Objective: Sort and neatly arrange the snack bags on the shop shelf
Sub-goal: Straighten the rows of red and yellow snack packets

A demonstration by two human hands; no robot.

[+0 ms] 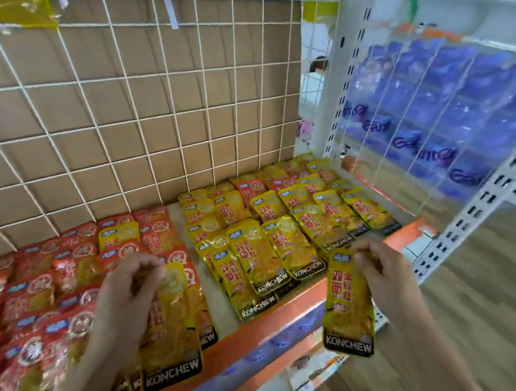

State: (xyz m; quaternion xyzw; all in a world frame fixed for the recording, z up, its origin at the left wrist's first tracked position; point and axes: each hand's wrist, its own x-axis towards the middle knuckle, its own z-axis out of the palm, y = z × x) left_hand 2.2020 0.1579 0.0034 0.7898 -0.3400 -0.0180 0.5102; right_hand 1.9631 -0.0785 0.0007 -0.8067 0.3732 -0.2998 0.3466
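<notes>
Hands over shelf (pixel 259 333) — left hand (pixel 126 294) pinches yellow bag (pixel 169 334) above red bags (pixel 35 285); right hand (pixel 384 274) pinches 2nd yellow bag (pixel 346 307) by its top, nr yellow pile (pixel 280 231).

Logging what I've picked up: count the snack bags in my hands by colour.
Yellow: 2, the left bag pinched by the left hand, the right bag pinched by the right hand.
Red: 0 in the hands.
Total: 2.

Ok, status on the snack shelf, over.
Left hand pinches a yellow bag over the red bags. Right hand pinches a second bag by the shelf edge. Yellow pile unobstructed.
</notes>
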